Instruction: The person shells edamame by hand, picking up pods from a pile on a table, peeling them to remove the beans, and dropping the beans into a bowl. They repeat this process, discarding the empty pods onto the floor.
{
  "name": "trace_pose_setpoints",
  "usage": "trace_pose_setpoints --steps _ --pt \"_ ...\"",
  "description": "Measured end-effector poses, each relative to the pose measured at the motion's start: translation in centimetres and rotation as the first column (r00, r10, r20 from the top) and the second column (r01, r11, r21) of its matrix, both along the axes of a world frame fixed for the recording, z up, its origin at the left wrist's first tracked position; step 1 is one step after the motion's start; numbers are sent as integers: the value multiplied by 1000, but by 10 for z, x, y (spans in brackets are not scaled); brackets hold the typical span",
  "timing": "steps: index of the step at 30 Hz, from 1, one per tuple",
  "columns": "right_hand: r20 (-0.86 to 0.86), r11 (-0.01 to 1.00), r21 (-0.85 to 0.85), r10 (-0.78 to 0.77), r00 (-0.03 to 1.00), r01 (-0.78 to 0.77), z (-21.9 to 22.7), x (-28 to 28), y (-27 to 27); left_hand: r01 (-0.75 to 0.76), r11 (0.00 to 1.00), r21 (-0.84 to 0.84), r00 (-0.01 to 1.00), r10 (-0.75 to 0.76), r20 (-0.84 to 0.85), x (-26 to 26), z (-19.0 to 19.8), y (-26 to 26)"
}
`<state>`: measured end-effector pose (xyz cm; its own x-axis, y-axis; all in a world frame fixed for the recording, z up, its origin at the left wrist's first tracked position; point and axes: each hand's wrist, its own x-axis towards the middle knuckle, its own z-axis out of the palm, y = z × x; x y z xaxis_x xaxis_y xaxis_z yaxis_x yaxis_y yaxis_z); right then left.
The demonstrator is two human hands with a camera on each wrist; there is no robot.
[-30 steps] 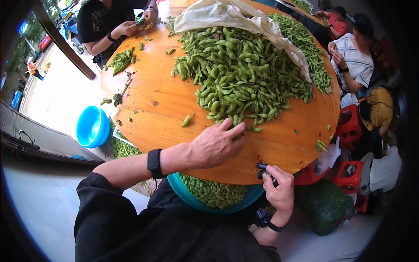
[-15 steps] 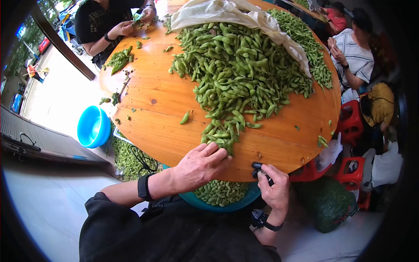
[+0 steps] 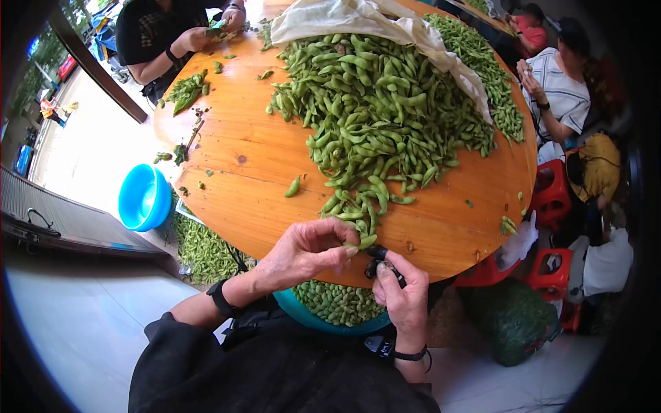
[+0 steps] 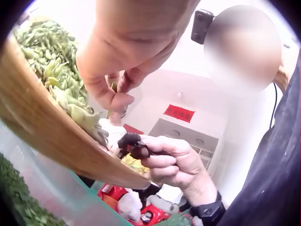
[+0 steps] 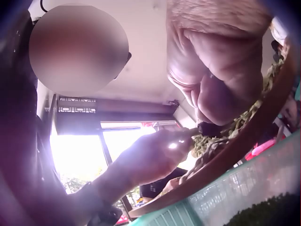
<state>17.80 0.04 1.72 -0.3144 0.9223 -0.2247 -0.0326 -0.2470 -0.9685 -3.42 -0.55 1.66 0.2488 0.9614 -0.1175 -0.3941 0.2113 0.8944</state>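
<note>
Left grip pinches a pod at the surface edge, pod pile just beyond. Right grip curled round small dark tool, touching the left fingertips.

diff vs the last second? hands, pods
The left hand drew back from the edge of the big edamame pile to the table's near rim, raking a small clump of pods with it, and now pinches one pod. The right hand, gripping a small dark tool, moved left to meet it. The big pile, white cloth and teal basin of pods stayed put.
</note>
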Motion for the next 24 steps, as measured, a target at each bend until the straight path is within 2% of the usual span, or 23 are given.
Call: trace_pose_setpoints --steps 1,2,3,4,5,7,8,9,11,15,16,17,18,19,20,21,23,24 --pt "-133 994 -107 -9 991 -5 3 -4 1 0 1000 -3 1000 0 2 2 0 -4" --pt "-193 989 -140 9 981 -37 -1 -5 2 -16 999 -37 1000 17 16 4 0 -8" --pt "-192 989 -143 11 981 -40 0 -7 3 -34 997 -70 999 36 29 5 -1 -12" --pt "-241 982 -178 16 970 -60 1 -9 4 -42 999 -25 997 40 -58 6 -4 -15" --pt "-289 974 -211 18 957 -82 2 -10 5 -44 999 -27 997 43 -56 7 -7 -17" --pt "-302 970 -225 25 953 -96 4 -11 6 -84 991 104 981 100 -165 10 -10 -21" --pt "-317 966 -236 30 948 -109 5 -10 7 -106 981 161 949 148 -278 12 -10 -22" --pt "-315 965 -237 30 949 -109 3 -9 7 -107 981 160 950 148 -276 13 -11 -21" --pt "-345 964 -221 64 937 -147 -2 -7 7 -56 879 473 767 341 -544 13 -15 -19" --pt "-283 976 -159 102 954 -151 -3 -7 5 -57 886 460 804 314 -505 11 -14 -20" --pt "-270 984 -110 108 957 -142 -3 -7 3 -67 975 212 943 132 -305 8 -15 -21" --pt "-257 989 -60 113 960 -132 -3 -7 2 1 999 -42 999 -2 -39 6 -16 -21" --pt "-258 989 -61 112 960 -132 -4 -7 2 16 996 -89 997 -8 81 7 -13 -19" --pt "-371 981 -115 106 923 -159 -5 -6 1 15 996 -90 997 -8 81 8 -14 -19" --pt "-479 967 -165 92 873 -192 -6 -5 1 93 986 -139 942 -42 332 9 -17 -20" --pt "-480 967 -164 93 872 -194 -9 -4 3 179 970 -164 825 -57 562 11 -21 -22" --pt "-617 928 -254 62 784 -274 -15 -2 6 179 974 -137 797 -62 601 14 -27 -24" --pt "-618 928 -252 64 783 -275 -15 -3 5 131 972 -193 836 -4 548 15 -25 -24"
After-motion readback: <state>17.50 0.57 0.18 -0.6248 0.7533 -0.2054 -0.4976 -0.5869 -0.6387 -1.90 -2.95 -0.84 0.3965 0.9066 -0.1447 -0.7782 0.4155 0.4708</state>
